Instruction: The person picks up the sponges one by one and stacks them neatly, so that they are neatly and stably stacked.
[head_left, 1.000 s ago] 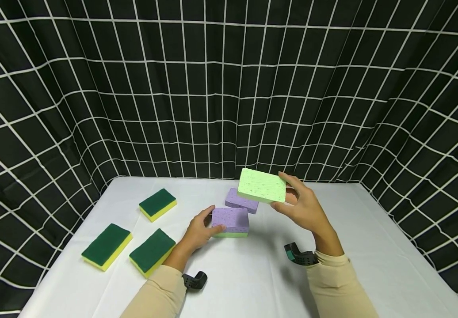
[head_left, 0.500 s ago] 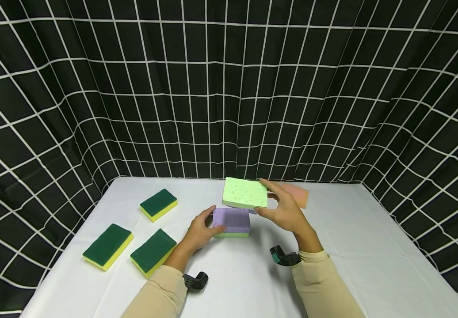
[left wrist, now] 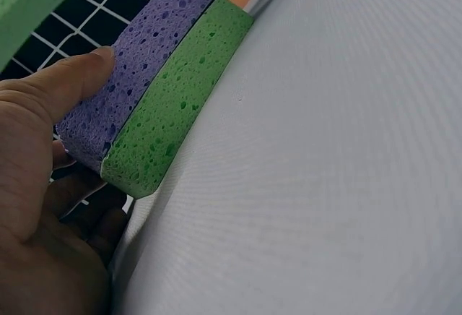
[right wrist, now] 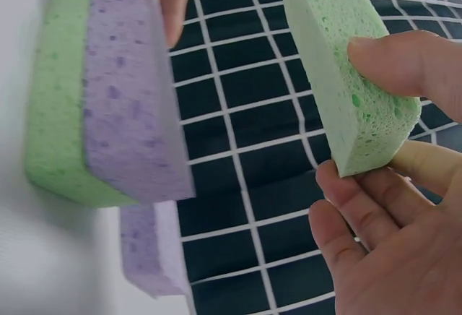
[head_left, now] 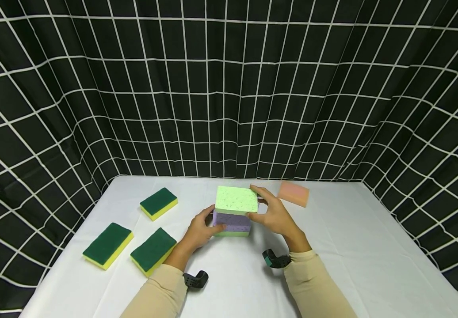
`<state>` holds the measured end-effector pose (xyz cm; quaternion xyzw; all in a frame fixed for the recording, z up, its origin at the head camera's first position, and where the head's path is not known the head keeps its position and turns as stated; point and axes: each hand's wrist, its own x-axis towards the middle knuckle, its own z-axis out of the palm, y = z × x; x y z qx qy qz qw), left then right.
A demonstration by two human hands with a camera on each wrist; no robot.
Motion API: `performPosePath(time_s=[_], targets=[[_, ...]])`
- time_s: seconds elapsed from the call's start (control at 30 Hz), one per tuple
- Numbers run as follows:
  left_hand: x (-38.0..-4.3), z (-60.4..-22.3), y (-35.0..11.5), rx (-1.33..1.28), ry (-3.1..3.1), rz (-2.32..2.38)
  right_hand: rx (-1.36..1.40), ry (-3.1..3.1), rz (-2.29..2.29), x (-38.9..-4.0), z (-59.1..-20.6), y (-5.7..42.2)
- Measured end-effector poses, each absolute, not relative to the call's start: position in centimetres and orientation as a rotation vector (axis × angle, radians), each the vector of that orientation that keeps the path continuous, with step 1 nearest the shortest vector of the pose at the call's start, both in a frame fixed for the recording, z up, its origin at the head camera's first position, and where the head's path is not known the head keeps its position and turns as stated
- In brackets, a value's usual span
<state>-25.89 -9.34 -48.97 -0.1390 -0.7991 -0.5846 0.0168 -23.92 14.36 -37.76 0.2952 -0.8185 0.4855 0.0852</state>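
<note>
Near the table's middle, a purple sponge [head_left: 230, 219] lies flat on a green sponge [left wrist: 180, 95], edges roughly lined up. My left hand [head_left: 198, 230] grips the purple sponge at its left end, thumb on the front face and fingers toward the back. Just above this stack, my right hand [head_left: 273, 216] pinches another light green sponge [head_left: 236, 198] by its right end, thumb in front. A gap shows between that raised sponge and the stack in the right wrist view. A second purple sponge [right wrist: 150, 246] sits behind the stack, hidden in the head view.
Three yellow sponges with dark green scouring tops, one nearest the back [head_left: 158, 203], one at far left [head_left: 108, 245] and one by the left forearm [head_left: 152, 251], lie on the white table [head_left: 372, 247]. An orange sponge [head_left: 294, 193] is at the back right. A black gridded curtain [head_left: 229, 88] surrounds the table.
My right hand has carried the light green sponge left and down, from right of the stack to just over it. The orange sponge has come into view. My left hand stays put.
</note>
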Motion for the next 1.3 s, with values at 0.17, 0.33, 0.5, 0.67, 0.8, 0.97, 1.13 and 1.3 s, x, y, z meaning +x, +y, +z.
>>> performPosePath(time_s=[0.17,0.33,0.5,0.67,0.8,0.97,1.13,1.3], targets=[[-25.8,-49.2,-9.2,-0.42,-2.498,-1.805,0.869,-2.483,1.423,-24.1,-38.7,14.0],[-25.7,-49.2,-9.2,-0.403,-2.509,-1.811,0.864,-2.494,1.432,-25.3,-40.7,14.3],[-25.6,-49.2,-9.3,-0.382,-2.521,-1.811,0.859,-2.508,1.459,-27.0,-43.5,14.8],[-25.6,-49.3,-9.4,-0.391,-2.521,-1.821,0.851,-2.531,1.476,-27.2,-44.5,14.9],[-25.7,-49.2,-9.4,-0.405,-2.519,-1.81,0.834,-2.572,1.435,-27.2,-45.0,14.7],[-25.9,-48.8,-9.4,-0.408,-2.516,-1.821,0.839,-2.608,1.427,-26.4,-43.5,14.3],[-26.0,-48.7,-9.5,-0.412,-2.512,-1.822,0.837,-2.643,1.45,-25.3,-41.8,14.0],[-26.2,-48.9,-9.6,-0.436,-2.492,-1.82,0.831,-2.642,1.477,-25.8,-42.6,14.1]])
